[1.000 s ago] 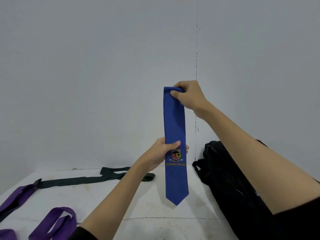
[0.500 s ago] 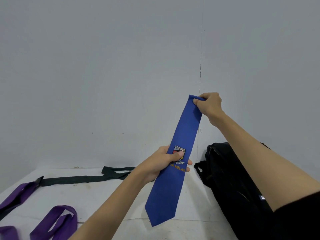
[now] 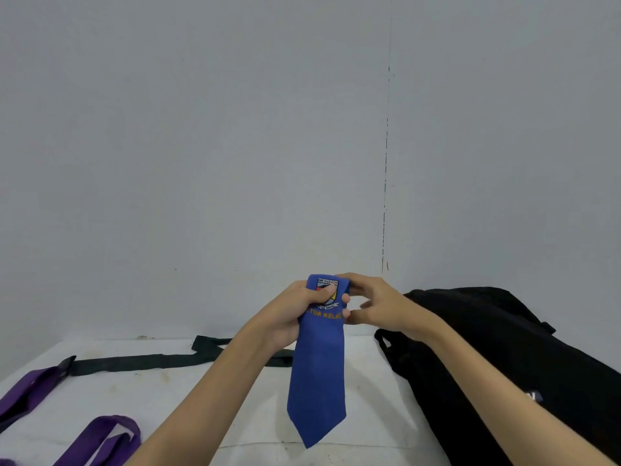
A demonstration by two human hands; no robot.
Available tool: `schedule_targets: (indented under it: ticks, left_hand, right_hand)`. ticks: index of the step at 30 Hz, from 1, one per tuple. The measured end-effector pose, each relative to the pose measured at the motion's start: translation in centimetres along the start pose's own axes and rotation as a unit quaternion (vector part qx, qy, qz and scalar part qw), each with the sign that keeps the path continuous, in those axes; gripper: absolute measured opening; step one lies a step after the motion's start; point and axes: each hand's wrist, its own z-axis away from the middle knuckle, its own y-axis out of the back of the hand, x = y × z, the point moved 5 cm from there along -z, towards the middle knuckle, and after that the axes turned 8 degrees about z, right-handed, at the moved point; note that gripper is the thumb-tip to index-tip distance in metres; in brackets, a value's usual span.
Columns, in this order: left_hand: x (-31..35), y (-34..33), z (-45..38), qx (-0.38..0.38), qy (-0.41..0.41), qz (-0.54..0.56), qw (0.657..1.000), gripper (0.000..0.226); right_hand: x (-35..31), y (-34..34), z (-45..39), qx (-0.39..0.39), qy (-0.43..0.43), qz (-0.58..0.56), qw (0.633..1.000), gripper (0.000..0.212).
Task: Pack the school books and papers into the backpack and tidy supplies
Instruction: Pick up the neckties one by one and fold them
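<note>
Your left hand is gripping the folded blue tie above the counter beside the backpack, hiding part of its crest, while your right hand is curling behind, its hold unclear.

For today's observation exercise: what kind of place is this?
Probably a bare indoor workspace: a plain grey wall, a white table, and a black backpack beside school ties, including a crested blue tie.

One blue tie, one dark green tie, two purple ties, one black backpack, two hands.
</note>
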Motion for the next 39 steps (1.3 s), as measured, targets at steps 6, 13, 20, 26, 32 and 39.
schedule_targets:
  ticks: [6, 13, 20, 26, 32, 39]
  left_hand:
    - [-0.4, -1.2, 0.3, -0.022, 0.005, -0.031, 0.999, 0.015]
    - [-1.9, -1.0, 0.8, -0.025, 0.021, 0.006, 0.999, 0.021]
    - [-1.3, -0.4, 0.8, 0.064, -0.052, -0.094, 0.992, 0.021]
    - [-0.2, -1.0, 0.5, 0.111, -0.150, -0.052, 0.981, 0.021]
    - [-0.1, -1.7, 0.2, 0.121, -0.169, 0.022, 0.978, 0.015]
    - [-0.1, -1.5, 0.4, 0.158, -0.174, 0.031, 0.972, 0.017]
  right_hand:
    - [0.5, 0.5, -0.5, 0.198, 0.015, -0.068, 0.978, 0.049]
    - [-0.7, 2.5, -0.9, 0.239, 0.015, 0.011, 0.971, 0.037]
    - [-0.5, 3.1, -0.6, 0.224, 0.007, 0.018, 0.974, 0.038]
    - [-0.2, 2.4, -0.4, 0.213, -0.019, -0.081, 0.974, 0.037]
    - [-0.3, 1.1, 0.1, 0.191, -0.039, -0.161, 0.967, 0.018]
    - [-0.1, 1.2, 0.7, 0.193, -0.045, -0.188, 0.962, 0.019]
